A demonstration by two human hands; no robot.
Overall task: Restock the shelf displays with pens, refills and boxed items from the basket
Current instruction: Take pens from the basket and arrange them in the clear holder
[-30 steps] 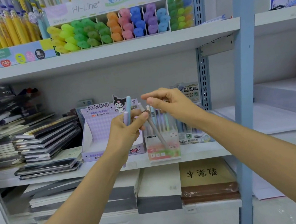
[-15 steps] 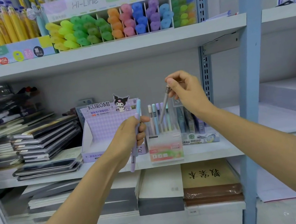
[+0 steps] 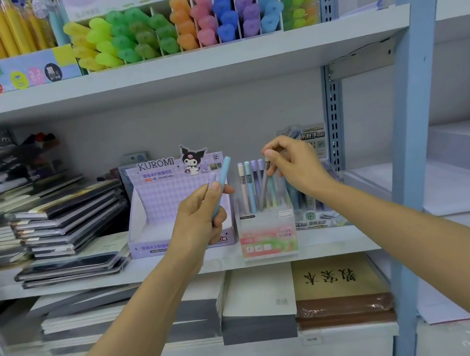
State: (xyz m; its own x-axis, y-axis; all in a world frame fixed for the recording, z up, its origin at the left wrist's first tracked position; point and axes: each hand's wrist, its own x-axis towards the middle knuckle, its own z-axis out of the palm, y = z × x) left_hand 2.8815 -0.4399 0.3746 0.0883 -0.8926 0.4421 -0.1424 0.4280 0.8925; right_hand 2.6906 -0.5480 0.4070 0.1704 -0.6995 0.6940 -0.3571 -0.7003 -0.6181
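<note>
Pinches a slim grey pen (image 3: 264,189) by its top with the right hand (image 3: 297,169), tilted, lower end down among pastel pens (image 3: 249,188) upright in a translucent pink-labelled plastic display box (image 3: 268,234). Grips a light-blue pen (image 3: 223,182) and a lilac one (image 3: 212,179) in the left hand (image 3: 200,221), just left of that box, masking part of a purple cardboard Kuromi carton (image 3: 161,205). Farther left, stacked dark notebooks (image 3: 66,224); above, bright plastic highlighters (image 3: 178,27); right, a blue steel upright (image 3: 418,124).
</note>
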